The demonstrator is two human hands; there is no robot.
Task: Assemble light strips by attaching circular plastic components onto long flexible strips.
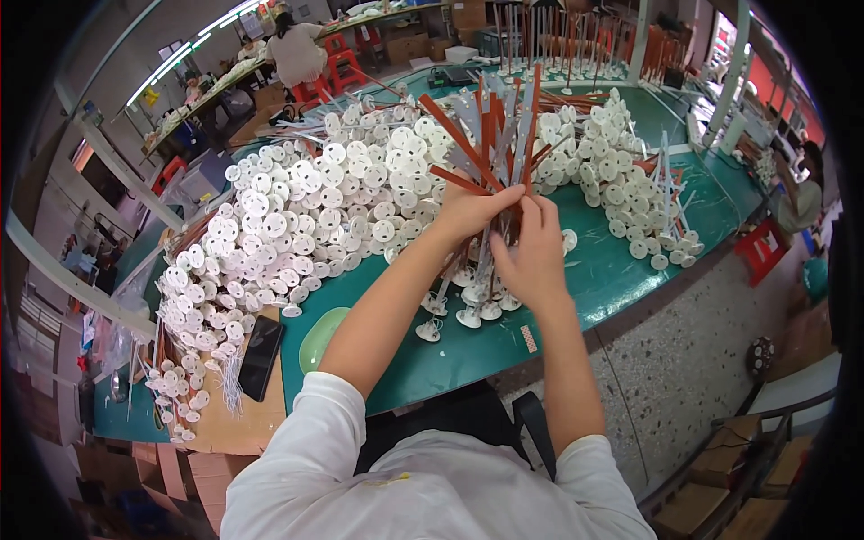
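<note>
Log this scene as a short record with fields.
Left hand: on the upper part of a bundle of brown and greyish strips
Right hand: on the same bundle, from its right side
Bundle's lower end: white round pieces
Surface: green tabletop
Left of bundle: large heap of white discs
Near left forearm: light green dish, dark phone-like slab
Background: red stools
</note>
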